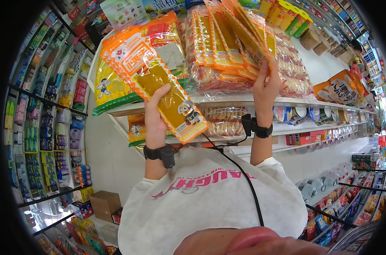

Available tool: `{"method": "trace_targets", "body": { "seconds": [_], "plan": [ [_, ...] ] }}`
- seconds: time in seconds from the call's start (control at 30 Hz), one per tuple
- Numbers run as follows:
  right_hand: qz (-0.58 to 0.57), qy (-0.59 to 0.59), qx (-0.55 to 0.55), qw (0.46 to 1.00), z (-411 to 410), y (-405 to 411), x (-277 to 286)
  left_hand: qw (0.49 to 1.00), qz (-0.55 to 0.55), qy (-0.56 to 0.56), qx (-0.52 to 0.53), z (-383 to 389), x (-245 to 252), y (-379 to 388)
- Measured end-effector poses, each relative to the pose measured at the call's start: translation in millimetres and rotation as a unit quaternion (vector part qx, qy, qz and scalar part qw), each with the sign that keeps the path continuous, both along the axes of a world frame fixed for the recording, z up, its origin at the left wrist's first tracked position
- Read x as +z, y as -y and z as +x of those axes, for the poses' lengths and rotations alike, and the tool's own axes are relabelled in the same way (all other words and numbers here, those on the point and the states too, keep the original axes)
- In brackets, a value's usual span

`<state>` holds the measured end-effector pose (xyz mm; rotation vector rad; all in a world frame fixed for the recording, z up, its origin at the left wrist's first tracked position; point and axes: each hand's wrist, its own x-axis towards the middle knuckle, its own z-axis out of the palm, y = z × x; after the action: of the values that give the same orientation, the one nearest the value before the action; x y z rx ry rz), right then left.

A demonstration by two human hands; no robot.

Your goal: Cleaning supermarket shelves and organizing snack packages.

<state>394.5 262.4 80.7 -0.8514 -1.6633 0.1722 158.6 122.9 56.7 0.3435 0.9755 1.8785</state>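
Observation:
A small stack of flat orange snack packets (167, 98) with clear windows is in my left hand (156, 114), the thumb pressing on the top packet. Through the window shows a yellow-brown sheet of food. My right hand (266, 76) grips the lower end of another orange packet (247, 28), which is tilted up and partly blurred. Beneath it, several like packets (223, 47) lie fanned out. They rest on large clear bags of pale and red snacks (290, 63) on the top shelf. Part of the right fingers is hidden by the packet.
Left of the loose packets lies a yellow and green snack bag (108, 89). Yellow and green canisters (293, 20) stand at the back right, near an orange bag (339, 87). The white shelf edge (295, 103) runs before me, with bowl-shaped tubs (295, 114) below. A cardboard box (105, 205) sits at lower left.

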Motion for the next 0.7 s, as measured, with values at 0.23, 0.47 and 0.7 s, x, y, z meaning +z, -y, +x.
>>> {"method": "trace_targets", "body": {
  "seconds": [0.23, 0.47, 0.7],
  "plan": [
    [0.071, -0.119, -0.092, 0.986, -4.5, 11.6, -2.5, 0.998, 0.021, 0.047, -0.027, 2.5, 1.1, 7.0],
    [0.143, -0.019, 0.116, 0.983, -41.2, 70.9, -7.4, 0.998, 0.063, 0.019, -0.024, 14.2, 6.1, 4.9],
    [0.036, 0.151, 0.39, 0.908, -81.2, 95.6, -9.8, 0.99, 0.086, 0.044, 0.101, -4.5, -13.6, 13.4]
  ]
}}
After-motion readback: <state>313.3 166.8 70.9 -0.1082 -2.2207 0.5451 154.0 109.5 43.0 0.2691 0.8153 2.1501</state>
